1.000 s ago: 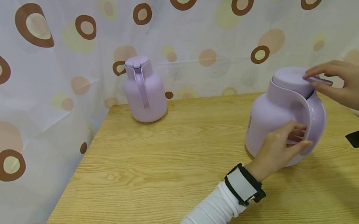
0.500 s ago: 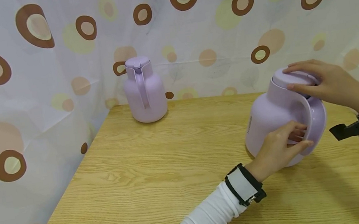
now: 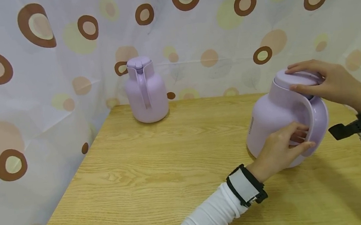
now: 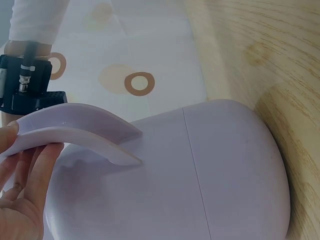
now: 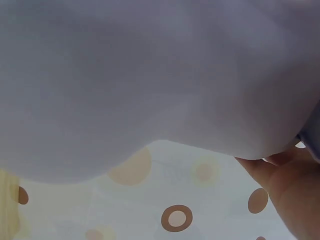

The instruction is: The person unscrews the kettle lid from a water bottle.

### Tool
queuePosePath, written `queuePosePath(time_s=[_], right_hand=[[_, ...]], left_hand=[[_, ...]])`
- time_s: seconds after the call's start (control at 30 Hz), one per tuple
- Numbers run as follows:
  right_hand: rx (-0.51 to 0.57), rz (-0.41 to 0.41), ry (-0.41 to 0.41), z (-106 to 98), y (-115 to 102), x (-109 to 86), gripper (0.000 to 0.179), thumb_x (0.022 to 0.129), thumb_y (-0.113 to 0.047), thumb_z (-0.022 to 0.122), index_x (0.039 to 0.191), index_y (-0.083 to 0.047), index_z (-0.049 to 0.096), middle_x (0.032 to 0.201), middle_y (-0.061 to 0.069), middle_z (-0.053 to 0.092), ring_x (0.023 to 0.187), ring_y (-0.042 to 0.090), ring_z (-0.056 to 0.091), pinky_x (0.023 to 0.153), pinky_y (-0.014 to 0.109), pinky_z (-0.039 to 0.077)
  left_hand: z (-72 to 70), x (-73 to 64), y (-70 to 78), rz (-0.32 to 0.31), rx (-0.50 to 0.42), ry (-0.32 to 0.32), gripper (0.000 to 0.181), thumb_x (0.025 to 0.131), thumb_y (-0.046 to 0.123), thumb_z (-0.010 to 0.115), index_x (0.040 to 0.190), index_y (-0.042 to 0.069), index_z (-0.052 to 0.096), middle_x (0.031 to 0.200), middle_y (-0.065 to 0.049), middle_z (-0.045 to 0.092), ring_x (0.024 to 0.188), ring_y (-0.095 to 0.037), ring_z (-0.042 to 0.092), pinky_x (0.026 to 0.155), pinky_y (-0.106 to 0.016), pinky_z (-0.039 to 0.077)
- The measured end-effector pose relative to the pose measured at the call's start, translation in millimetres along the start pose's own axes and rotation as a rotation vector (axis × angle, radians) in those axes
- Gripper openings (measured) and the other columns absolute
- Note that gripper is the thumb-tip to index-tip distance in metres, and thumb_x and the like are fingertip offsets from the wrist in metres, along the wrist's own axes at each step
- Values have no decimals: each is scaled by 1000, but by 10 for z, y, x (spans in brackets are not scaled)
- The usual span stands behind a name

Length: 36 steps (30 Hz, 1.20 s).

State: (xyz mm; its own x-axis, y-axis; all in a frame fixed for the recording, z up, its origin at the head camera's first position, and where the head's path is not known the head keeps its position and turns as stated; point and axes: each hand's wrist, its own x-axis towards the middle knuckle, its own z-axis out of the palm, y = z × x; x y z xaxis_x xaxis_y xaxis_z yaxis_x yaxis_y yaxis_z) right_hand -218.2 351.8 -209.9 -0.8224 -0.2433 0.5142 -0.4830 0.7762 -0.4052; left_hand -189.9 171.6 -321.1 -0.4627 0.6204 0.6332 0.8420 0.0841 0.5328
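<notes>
On the right side of the table stands a lilac thermos jug [image 3: 263, 117], upright, with its handle [image 3: 319, 120] towards the right front. My left hand [image 3: 279, 147] holds this handle, fingers through the loop and thumb on its outer edge. The left wrist view has the same grip from close up, the hand [image 4: 27, 195] at the upper part of the handle [image 4: 75, 117]. Over the flat lid [image 3: 292, 78] my right hand [image 3: 332, 80] spans from above, gripping it between thumb and fingers. In the right wrist view the jug's body [image 5: 150, 75] hides most of that hand [image 5: 295, 185].
A second lilac thermos jug [image 3: 157, 96] stands at the back left corner, its handle facing forward. The wooden table [image 3: 124, 179] meets a curtain [image 3: 211, 30] printed with brown and peach circles at the back and left.
The right hand has moved left across the lid, from its edge near the handle to a spread hold over it. The left hand and both jugs have stayed in place.
</notes>
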Motion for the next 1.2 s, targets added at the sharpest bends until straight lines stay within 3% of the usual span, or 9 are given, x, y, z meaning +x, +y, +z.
queuePosePath(time_s=[0.27,0.57,0.93,1.0,1.2], right_hand=[[70,1,57,-1,-22,-4,46,78,-9,74,121,-12,60,124,-14,53,105,-7,43,76,3,32],[220,-38,157,22,8,-7,43,76,8,70,116,-2,61,122,-6,56,112,3,47,85,7,36],[331,65,362,79,28,-96,41,85,4,60,125,-4,55,129,3,52,114,14,49,87,16,41],[410,46,402,99,49,-98,40,85,6,59,124,-1,56,128,6,52,114,16,49,88,18,42],[800,-25,511,167,107,-85,35,82,10,57,117,6,57,122,13,56,113,20,52,85,20,44]], left_hand=[[9,1,6,-2,-24,8,29,86,12,65,111,2,53,101,-4,63,89,6,56,73,-2,38],[12,7,0,-4,-11,13,30,86,13,65,111,3,53,100,-4,64,88,6,56,73,-2,39],[18,5,4,-20,-13,11,30,86,14,65,111,4,53,101,-3,64,89,8,55,73,-2,39],[15,5,9,-21,-14,13,30,86,14,66,111,4,54,101,-3,64,89,8,55,73,-2,39],[13,6,10,-19,-10,19,30,85,15,66,111,4,54,100,-3,65,88,8,55,73,-1,38]])
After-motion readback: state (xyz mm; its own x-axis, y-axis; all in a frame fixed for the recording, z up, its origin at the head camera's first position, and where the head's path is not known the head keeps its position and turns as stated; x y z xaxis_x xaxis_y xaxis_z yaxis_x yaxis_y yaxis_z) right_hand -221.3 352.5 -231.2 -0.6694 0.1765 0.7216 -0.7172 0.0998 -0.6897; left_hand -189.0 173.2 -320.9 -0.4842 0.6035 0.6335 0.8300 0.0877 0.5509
